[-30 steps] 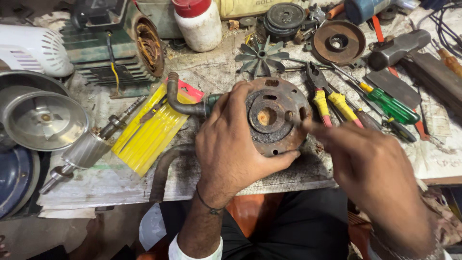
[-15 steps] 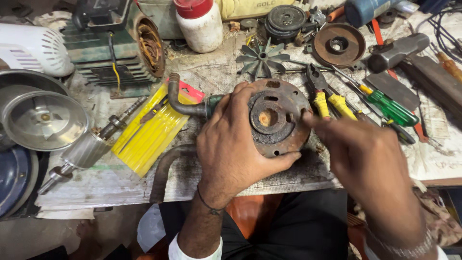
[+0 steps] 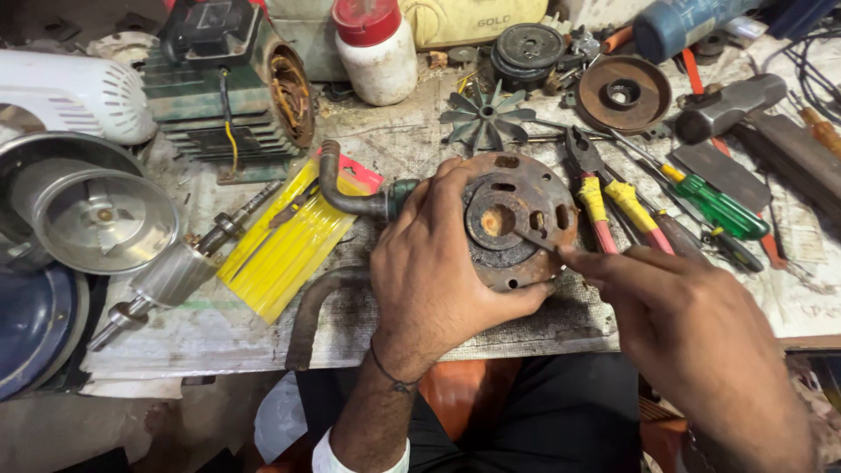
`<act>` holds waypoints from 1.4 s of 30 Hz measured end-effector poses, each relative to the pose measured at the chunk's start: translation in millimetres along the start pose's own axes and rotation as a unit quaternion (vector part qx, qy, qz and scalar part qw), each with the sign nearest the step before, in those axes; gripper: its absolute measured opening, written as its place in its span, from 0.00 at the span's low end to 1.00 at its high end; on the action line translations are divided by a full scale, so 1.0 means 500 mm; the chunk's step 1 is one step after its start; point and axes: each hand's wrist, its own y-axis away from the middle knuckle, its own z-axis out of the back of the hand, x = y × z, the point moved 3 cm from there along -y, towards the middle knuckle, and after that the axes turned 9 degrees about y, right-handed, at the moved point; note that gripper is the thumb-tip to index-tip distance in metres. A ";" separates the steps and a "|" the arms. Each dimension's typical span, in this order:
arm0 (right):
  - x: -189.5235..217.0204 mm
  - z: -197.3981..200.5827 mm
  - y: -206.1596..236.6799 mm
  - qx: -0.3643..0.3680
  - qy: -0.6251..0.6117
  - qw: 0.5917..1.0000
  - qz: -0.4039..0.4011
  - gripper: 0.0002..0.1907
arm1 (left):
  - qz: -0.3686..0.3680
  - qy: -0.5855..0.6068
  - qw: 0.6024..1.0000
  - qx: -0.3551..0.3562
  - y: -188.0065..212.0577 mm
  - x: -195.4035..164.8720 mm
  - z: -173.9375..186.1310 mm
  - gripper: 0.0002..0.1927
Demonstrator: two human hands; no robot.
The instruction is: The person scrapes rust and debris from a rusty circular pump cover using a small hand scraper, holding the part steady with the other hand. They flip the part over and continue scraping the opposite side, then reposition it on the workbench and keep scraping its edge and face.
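Bench seen from above, read left to right.

Far left: a white ribbed plastic housing [image 3: 74, 92], and under it a shiny round metal bowl-like cover [image 3: 96, 219]. Next, a green finned motor body with a rusty round end [image 3: 232, 88], then a steel shaft with a threaded tip [image 3: 188, 263] lying slantwise, touching a flat yellow plastic packet [image 3: 285, 236].

Centre: the left hand [image 3: 429, 271] comes up from the near edge and wraps the left rim of a rusty round cast-metal disc with a centre hole and slots [image 3: 517, 219]. Fingers are curled over the top edge and the thumb runs under the bottom edge, a firm clamping hold. The disc is tipped up off the bench with its face toward the wearer, its centre hole pointing roughly at the camera. A dark curved pipe with a greenish end [image 3: 355, 197] lies just behind the hand's knuckles.

Right of centre: the right hand [image 3: 692, 333] enters from the lower right, fingers pinched together around a thin dark metal tool [image 3: 534, 239]. The tool's tip rests on the disc face just right of the hole. The tool's long axis runs from lower right to upper left, in toward the hub. The right hand is the working one; the left only steadies.

Beyond: yellow-and-red handled pliers [image 3: 604, 197] and a green-handled screwdriver [image 3: 714, 206], just beside the disc, untouched.
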 end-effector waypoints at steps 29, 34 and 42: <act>0.005 -0.008 0.019 0.043 0.070 0.996 -0.037 0.24 | -0.026 -0.056 0.998 -0.028 0.004 -0.005 -0.008 0.58; 0.008 0.001 -0.001 -0.059 0.014 0.998 -0.027 0.18 | -0.003 -0.031 0.999 -0.008 0.001 -0.004 -0.007 0.58; -0.022 -0.026 0.036 -0.003 0.094 0.996 -0.003 0.23 | -0.019 -0.036 0.999 -0.026 0.002 -0.010 -0.005 0.55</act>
